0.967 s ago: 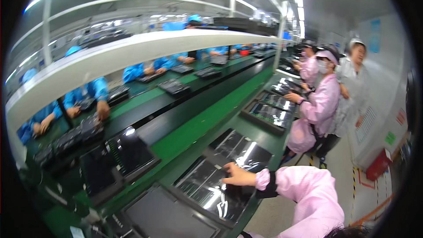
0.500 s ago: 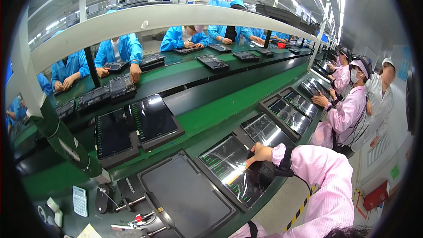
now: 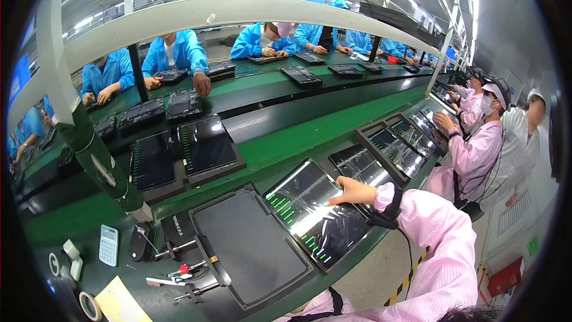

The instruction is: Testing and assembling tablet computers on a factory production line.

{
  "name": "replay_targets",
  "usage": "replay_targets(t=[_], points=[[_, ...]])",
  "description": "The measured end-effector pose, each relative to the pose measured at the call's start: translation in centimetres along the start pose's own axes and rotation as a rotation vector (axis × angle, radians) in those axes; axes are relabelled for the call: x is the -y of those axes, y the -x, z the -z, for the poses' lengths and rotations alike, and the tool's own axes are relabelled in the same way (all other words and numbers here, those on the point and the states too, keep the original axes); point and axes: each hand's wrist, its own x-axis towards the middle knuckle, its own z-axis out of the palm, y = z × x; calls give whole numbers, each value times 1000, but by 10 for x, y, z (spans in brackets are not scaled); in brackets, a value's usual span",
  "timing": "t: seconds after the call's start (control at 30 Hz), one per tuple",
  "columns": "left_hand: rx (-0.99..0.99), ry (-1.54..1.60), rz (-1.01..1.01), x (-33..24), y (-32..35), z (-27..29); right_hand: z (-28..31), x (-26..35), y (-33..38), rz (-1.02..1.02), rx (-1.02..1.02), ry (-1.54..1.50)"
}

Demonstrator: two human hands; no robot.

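Observation:
A black-screened tablet (image 3: pixel 307 220) with rows of green marks and a glossy film lies at a slant in front of me, its near-left side close to the flat clamp fixture. My right hand (image 3: pixel 354 192), in a pink striped sleeve with a black wrist strap, grips the tablet's far right edge. The thumb rests on the glass; the other fingers are partly hidden. My left hand is not seen; only pink cloth with a black strap shows at the lower edge. The fixture (image 3: pixel 253 244), a dark plate with metal rods and a red-tipped toggle clamp, stands left of the tablet.
Two dark tablets (image 3: pixel 205 146) in trays lie beyond the fixture; more tablets (image 3: pixel 360 164) line the bench rightward. A calculator (image 3: pixel 109 244), tape rolls (image 3: pixel 89 307) and yellow paper (image 3: pixel 122 301) lie left. A green post (image 3: pixel 101 161) rises nearby. Co-workers in pink (image 3: pixel 476 149) and blue (image 3: pixel 173 53) work around.
The tablet has shifted slightly left toward the fixture, and its green marks show brighter. My right hand has gone from lying over the screen to gripping its edge. The view has tilted downward.

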Motion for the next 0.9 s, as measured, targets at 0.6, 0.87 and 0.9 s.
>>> replay_targets(t=[0.6,0.87,0.9], points=[[-82,-407,-890,-50,-117,-194,-13,19,26,-139,48,-980],[266,-129,-853,-83,-59,-235,-77,96,62,-57,72,-1094],[247,-106,-879,-84,-57,-237,-86,99,66,-60,67,-1124]])
